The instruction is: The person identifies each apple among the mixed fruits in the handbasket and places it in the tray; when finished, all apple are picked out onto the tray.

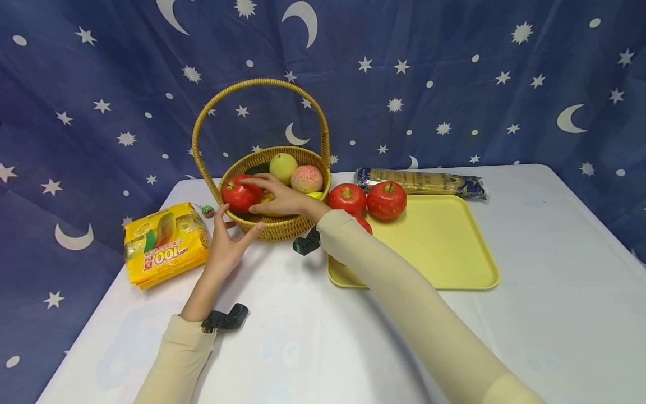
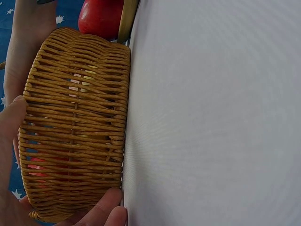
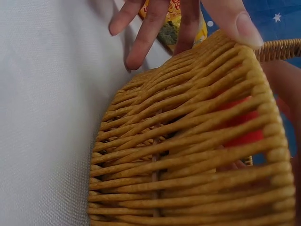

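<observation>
In the head view, a round wicker basket [image 1: 275, 227] with a tall hoop handle stands on the white table. My right hand [image 1: 282, 197] reaches over its rim and holds a red apple [image 1: 237, 193] at the basket's left side, thumb and fingertips on the fruit. Spread fingers of my left hand [image 1: 225, 247] touch the basket's front left side, also visible in the left wrist view. A green pear [image 1: 283, 167], a pinkish peach [image 1: 307, 179] and a yellow fruit, partly hidden by my right hand, lie in the basket too.
A yellow tray [image 1: 444, 247] holds red apples [image 1: 386, 200], one partly behind my right sleeve. Behind it lies a long pack of pasta [image 1: 419, 182]. A yellow printed package [image 1: 166, 244] and a small green-and-red item [image 1: 207, 211] are left of the basket. A starry blue curtain hangs behind.
</observation>
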Available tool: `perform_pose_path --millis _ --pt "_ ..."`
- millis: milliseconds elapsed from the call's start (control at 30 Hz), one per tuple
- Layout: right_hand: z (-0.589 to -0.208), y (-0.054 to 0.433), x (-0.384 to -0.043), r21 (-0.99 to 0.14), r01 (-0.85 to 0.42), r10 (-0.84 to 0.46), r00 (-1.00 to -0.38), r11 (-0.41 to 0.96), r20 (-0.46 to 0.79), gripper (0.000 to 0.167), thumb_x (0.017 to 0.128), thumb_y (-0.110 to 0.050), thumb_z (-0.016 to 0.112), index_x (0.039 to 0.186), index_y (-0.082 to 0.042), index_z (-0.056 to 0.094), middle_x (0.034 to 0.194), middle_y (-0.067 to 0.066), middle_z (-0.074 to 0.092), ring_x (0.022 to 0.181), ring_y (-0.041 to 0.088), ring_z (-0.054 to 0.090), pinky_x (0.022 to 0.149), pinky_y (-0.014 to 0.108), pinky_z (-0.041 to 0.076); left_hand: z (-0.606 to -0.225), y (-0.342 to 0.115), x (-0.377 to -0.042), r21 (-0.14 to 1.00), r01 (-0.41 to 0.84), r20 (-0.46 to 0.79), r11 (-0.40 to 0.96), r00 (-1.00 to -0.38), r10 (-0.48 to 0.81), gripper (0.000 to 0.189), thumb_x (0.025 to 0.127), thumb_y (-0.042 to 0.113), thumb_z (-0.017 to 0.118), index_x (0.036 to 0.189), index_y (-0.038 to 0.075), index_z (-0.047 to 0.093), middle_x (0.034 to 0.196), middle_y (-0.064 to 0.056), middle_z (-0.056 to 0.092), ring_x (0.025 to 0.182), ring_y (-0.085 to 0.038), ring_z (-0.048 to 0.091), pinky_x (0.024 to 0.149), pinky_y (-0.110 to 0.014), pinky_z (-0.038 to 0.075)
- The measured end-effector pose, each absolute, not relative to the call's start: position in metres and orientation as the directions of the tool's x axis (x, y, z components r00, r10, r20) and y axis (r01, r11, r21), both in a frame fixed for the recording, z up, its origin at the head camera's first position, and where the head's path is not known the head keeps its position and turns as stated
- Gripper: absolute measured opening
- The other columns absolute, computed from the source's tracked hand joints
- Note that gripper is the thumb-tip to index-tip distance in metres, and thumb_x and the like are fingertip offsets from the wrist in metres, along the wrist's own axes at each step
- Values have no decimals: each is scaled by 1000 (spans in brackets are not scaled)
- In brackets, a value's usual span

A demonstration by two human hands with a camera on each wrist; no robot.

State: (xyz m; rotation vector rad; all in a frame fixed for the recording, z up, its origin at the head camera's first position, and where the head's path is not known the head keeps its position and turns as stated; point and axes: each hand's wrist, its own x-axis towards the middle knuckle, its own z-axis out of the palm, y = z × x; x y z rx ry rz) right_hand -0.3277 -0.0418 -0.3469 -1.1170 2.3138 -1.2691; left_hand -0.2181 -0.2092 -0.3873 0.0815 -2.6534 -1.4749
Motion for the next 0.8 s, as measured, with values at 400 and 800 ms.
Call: perform_pose_path --millis 400,800 --pt "-346 -49 -328 -778 -506 -738 -670 372 82 66 93 -17 65 151 -22 35 158 13 16 144 28 23 111 42 34 -387 -208 -218 849 15 77 529 -992 -95 97 90 47 66 155 14 2 155 -25 22 138 -38 31 102 -55 41" --pt "-352 -60 -326 -772 -489 -696 -713 406 86 67 91 -14 67 150 -26 36 157 15 13 145 28 18 111 45 33 -387 -207 -217 844 -3 57 537 -994 -95 97 90 48 65 154 16 1 154 -26 24 137 -38 33 101 -54 42"
